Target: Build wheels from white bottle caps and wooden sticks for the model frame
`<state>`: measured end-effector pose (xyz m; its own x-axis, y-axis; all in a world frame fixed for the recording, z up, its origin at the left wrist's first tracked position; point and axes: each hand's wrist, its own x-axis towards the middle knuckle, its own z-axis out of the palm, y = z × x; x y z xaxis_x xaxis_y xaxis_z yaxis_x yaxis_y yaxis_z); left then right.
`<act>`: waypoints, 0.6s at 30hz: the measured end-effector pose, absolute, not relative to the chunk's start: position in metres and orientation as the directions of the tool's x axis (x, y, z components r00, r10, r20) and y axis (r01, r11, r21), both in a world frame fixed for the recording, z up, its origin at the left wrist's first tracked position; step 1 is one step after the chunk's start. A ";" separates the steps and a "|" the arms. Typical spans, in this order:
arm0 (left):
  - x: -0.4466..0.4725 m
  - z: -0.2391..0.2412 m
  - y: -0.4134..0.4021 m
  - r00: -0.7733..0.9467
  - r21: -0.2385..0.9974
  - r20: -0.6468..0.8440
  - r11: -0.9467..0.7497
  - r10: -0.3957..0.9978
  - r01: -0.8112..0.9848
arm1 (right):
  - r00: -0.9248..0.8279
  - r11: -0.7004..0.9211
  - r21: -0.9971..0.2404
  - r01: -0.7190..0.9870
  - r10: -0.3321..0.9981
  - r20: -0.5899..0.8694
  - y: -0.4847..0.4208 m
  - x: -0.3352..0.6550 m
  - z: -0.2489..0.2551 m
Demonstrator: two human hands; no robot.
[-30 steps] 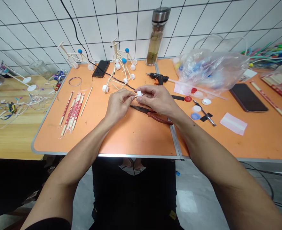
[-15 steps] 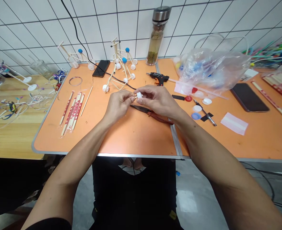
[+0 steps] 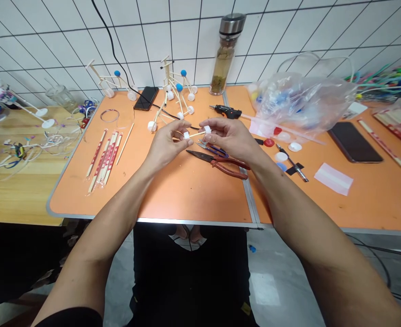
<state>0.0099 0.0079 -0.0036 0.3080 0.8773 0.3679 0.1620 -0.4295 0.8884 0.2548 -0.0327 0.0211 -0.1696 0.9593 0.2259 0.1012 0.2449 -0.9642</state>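
Observation:
A short wooden stick (image 3: 196, 134) spans the gap between my hands, with a white bottle cap at each end, like wheels on an axle. My left hand (image 3: 168, 141) pinches the left cap (image 3: 186, 135) between thumb and fingers. On the other side, my right hand (image 3: 231, 138) grips the right cap (image 3: 207, 130). Below the right hand lie pliers with red-brown handles (image 3: 226, 169) and small blue-handled snips (image 3: 217, 151), partly covered by the hand. Behind the hands stand frames of sticks (image 3: 173, 97) with white caps and blue balls.
Paper-wrapped chopsticks (image 3: 105, 156) lie at left beside a bare stick (image 3: 125, 143). Behind are a phone (image 3: 146, 98), a glue gun (image 3: 226, 111) and a tall tea bottle (image 3: 224, 68). At right are a plastic bag (image 3: 306, 100), loose caps, a craft knife (image 3: 293, 163) and another phone (image 3: 354, 141).
My hands have moved apart, and the stick with a white cap at either end now shows between them. The blue-handled snips have come into sight under my right hand.

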 end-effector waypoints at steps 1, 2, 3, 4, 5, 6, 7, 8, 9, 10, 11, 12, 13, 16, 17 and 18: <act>0.009 -0.004 0.009 0.318 0.890 0.364 -0.428 0.875 0.159 | -0.167 0.237 -0.967 0.095 0.961 0.219 -0.031 0.255 0.018; 0.009 -0.005 0.010 0.327 0.890 0.361 -0.428 0.873 0.160 | -0.165 0.230 -0.969 0.093 0.963 0.213 -0.030 0.256 0.016; 0.008 -0.005 0.011 0.334 0.888 0.358 -0.429 0.872 0.166 | -0.164 0.223 -0.970 0.099 0.965 0.205 -0.029 0.256 0.013; 0.008 -0.005 0.011 0.340 0.885 0.355 -0.430 0.871 0.179 | -0.165 0.217 -0.969 0.116 0.967 0.196 -0.027 0.257 0.010; 0.007 -0.005 0.011 0.345 0.880 0.348 -0.431 0.872 0.200 | -0.168 0.215 -0.965 0.147 0.967 0.190 -0.026 0.257 0.007; 0.006 -0.004 0.011 0.352 0.874 0.338 -0.430 0.873 0.228 | -0.169 0.222 -0.957 0.189 0.967 0.191 -0.025 0.257 0.005; 0.005 -0.004 0.012 0.357 0.867 0.323 -0.426 0.876 0.260 | -0.169 0.235 -0.941 0.243 0.966 0.197 -0.024 0.257 0.003; 0.004 -0.004 0.012 0.360 0.860 0.306 -0.418 0.881 0.292 | -0.170 0.253 -0.919 0.301 0.963 0.210 -0.024 0.256 0.001; 0.003 -0.004 0.013 0.359 0.855 0.288 -0.408 0.888 0.321 | -0.172 0.275 -0.891 0.361 0.959 0.226 -0.023 0.256 0.000; 0.002 -0.004 0.013 0.354 0.851 0.271 -0.395 0.895 0.347 | -0.174 0.296 -0.860 0.417 0.954 0.244 -0.022 0.255 0.000; 0.002 -0.005 0.014 0.342 0.846 0.258 -0.382 0.904 0.373 | -0.175 0.314 -0.826 0.467 0.949 0.262 -0.022 0.255 0.000; 0.001 -0.006 0.015 0.323 0.837 0.249 -0.371 0.913 0.402 | -0.172 0.327 -0.793 0.513 0.945 0.279 -0.021 0.255 0.000; 0.001 -0.007 0.016 0.303 0.824 0.243 -0.360 0.922 0.437 | -0.166 0.337 -0.761 0.555 0.941 0.295 -0.020 0.256 0.001; 0.001 -0.011 0.017 0.255 0.774 0.220 -0.327 0.942 0.542 | -0.148 0.341 -0.679 0.651 0.934 0.326 -0.018 0.258 0.002; 0.001 -0.012 0.017 0.249 0.760 0.211 -0.319 0.945 0.566 | -0.148 0.338 -0.660 0.670 0.933 0.328 -0.018 0.259 0.002; 0.001 -0.012 0.017 0.247 0.748 0.205 -0.314 0.947 0.584 | -0.152 0.339 -0.645 0.685 0.932 0.328 -0.017 0.260 0.001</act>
<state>0.0014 0.0172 -0.0124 0.2467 0.9472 0.2047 0.5842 -0.3139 0.7484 0.2598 -0.0171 0.0014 -0.1524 0.9324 0.3278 0.6853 0.3386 -0.6447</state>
